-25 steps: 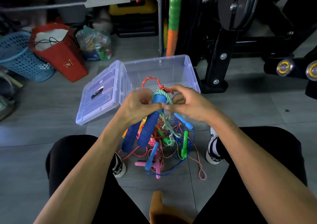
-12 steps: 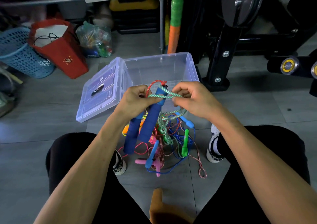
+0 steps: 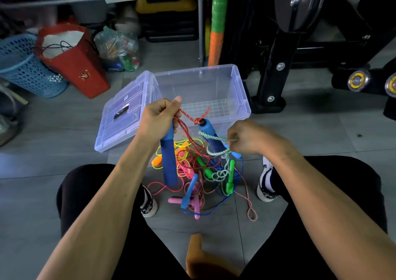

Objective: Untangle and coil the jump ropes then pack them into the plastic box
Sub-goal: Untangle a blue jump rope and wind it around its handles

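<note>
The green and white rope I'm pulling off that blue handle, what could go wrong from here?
1. The green and white rope in your right hand loops round the second blue handle; pulling sideways may cinch it tighter.
2. The red rope that your left hand grips with the first blue handle runs down into the pile, so lifting could drag more ropes along.

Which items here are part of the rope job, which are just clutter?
Job:
- left hand gripping a blue foam handle and red rope
- right hand pinching the green-white rope
- tangled rope pile
- plastic box, lid

Clutter:
- blue basket
- red bag
- clear sack
- black gym frame
</note>
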`<state>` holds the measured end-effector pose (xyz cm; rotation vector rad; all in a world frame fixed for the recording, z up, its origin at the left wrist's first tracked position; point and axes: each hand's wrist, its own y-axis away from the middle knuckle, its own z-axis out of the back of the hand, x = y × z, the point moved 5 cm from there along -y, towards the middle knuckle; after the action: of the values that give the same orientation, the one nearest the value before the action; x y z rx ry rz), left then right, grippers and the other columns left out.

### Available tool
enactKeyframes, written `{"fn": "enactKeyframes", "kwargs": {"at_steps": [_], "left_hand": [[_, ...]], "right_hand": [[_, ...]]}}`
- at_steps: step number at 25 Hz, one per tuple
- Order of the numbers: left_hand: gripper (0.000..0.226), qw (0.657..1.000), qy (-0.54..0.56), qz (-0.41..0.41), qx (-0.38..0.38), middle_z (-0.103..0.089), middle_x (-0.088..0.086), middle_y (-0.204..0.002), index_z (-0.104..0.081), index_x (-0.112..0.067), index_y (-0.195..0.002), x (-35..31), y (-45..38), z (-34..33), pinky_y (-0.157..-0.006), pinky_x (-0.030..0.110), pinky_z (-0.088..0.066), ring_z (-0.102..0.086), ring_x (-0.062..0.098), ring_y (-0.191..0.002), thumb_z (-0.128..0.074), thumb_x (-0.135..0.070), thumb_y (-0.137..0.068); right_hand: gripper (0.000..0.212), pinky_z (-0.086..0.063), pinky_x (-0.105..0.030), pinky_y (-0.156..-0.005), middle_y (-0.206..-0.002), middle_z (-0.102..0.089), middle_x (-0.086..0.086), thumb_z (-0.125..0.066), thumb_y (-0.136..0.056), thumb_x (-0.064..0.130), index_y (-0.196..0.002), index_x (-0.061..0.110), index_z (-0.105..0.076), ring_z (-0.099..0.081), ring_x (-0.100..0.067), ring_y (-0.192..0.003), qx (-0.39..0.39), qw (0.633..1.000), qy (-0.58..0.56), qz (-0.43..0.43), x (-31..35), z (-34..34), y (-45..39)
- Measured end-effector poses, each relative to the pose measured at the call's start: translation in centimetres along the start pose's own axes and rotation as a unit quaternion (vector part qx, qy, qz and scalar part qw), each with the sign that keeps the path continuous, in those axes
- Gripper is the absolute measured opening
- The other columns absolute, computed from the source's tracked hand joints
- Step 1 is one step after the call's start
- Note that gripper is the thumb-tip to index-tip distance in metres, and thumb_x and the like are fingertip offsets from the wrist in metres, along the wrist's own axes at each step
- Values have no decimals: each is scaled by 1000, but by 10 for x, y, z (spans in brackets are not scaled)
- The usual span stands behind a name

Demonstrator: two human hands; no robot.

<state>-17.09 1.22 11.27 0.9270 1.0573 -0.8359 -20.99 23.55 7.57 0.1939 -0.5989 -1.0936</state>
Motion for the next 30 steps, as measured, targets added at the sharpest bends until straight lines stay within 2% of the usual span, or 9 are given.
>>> {"fn": "enactKeyframes", "kwargs": {"at_steps": [5,8,10,13,16,20,24,27,30], "left_hand": [[41,993,6,42,-108,-55,8,-56,-53,-10,-65,5,-14,23,-49,23,-46,-48,12,-40,-59,-37,-95],[39,1000,-15,-13,-5,-57,11,-60,-54,-6,-67,-1,-9,10,-47,23,-45,-50,13,-43,-60,-32,-95],[35,995,-55,-62,49,-58,7,-62,-55,-7,-68,-8,-3,5,-49,24,-46,-51,12,-47,-61,-28,-95],[27,985,-95,-121,83,-57,9,-62,-56,-1,-77,-17,0,10,-49,24,-45,-49,12,-46,-60,-19,-95],[17,977,-106,-154,107,-55,14,-64,-61,-6,-80,-22,6,14,-51,26,-46,-49,16,-48,-62,-16,-94],[13,974,-71,-178,120,-56,17,-65,-65,-15,-80,-26,14,18,-52,27,-47,-49,21,-51,-63,-15,-93],[6,997,-42,-37,51,-59,6,-69,-64,-16,-89,-5,2,21,-53,28,-46,-50,18,-49,-69,-20,-89],[42,991,7,134,14,-55,7,-75,-57,-17,-114,16,0,12,-57,28,-44,-51,19,-57,-67,-5,-75],[55,977,113,178,27,-49,8,-81,-53,-14,-116,19,2,-4,-64,30,-43,-50,22,-72,-57,1,-63]], "right_hand": [[14,-56,-35,-72,-93,-69,-9,-60,-75,20,-84,12,-67,-65,-27,-84,70,992,95,-37,-8,-12,-2],[37,-52,-34,-89,-121,-62,-3,-62,-85,31,-118,15,-60,-60,-23,-108,94,993,70,-32,-1,-13,-1],[47,-44,-27,-91,-133,-55,-1,-63,-87,37,-129,17,-53,-55,-19,-117,52,998,-30,-5,8,-10,-4],[50,-39,-23,-88,-135,-55,-1,-66,-89,34,-132,15,-52,-55,-17,-117,-28,989,-142,38,19,-3,-11],[64,-41,-32,-100,-139,-50,-1,-70,-85,36,-141,21,-43,-50,-18,-123,-75,977,-193,58,26,0,-15],[43,-44,-38,-104,-123,-64,3,-75,-82,32,-122,25,-60,-58,-13,-115,0,954,-280,103,40,-15,-20],[28,-51,-45,-96,-103,-72,-11,-71,-86,28,-108,13,-65,-68,-22,-96,3,932,-353,75,40,-16,-25],[28,-54,-27,-68,-92,-71,-12,-65,-91,35,-102,9,-64,-65,-15,-71,7,917,-398,36,39,-9,-20],[25,-49,-27,-68,-91,-63,-4,-59,-95,36,-106,13,-62,-59,-15,-76,29,902,-430,33,49,-11,-13]]}}
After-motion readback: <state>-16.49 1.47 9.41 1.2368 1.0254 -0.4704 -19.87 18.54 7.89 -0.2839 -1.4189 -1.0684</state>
